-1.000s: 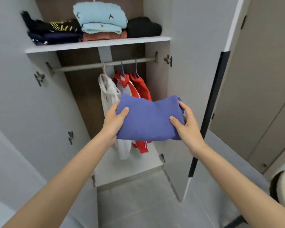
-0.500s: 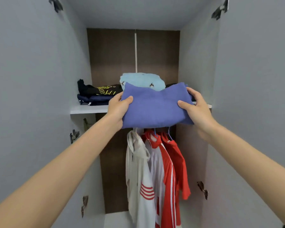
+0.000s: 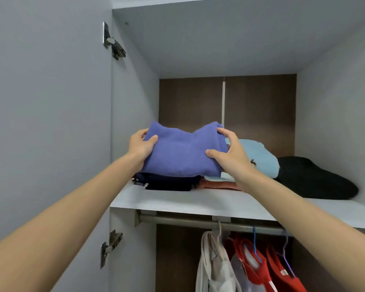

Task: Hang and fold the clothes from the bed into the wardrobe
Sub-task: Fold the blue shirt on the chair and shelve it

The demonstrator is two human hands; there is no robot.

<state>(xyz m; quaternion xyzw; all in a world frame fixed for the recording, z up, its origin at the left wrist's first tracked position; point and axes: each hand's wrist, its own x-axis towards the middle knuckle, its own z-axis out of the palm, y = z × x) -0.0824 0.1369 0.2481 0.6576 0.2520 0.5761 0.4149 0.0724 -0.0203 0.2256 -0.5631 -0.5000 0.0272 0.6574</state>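
A folded purple garment (image 3: 182,152) sits on top of the dark folded clothes (image 3: 167,183) at the left of the wardrobe's upper shelf (image 3: 177,202). My left hand (image 3: 140,145) grips its left edge, thumb on top. My right hand (image 3: 230,152) grips its right edge, thumb on the front face and fingers over the top corner. Both arms reach up and forward into the wardrobe.
On the same shelf lie a light blue folded stack (image 3: 259,157) over an orange garment (image 3: 217,184), and a black item (image 3: 314,180) at the right. Below, a rail (image 3: 188,222) carries a white top (image 3: 215,262) and red shirts (image 3: 268,270) on hangers. The open left door (image 3: 49,123) stands close.
Both hands have lifted the purple garment from chest height up to the upper shelf and moved it left onto the dark stack. The view has tilted up towards the shelf.
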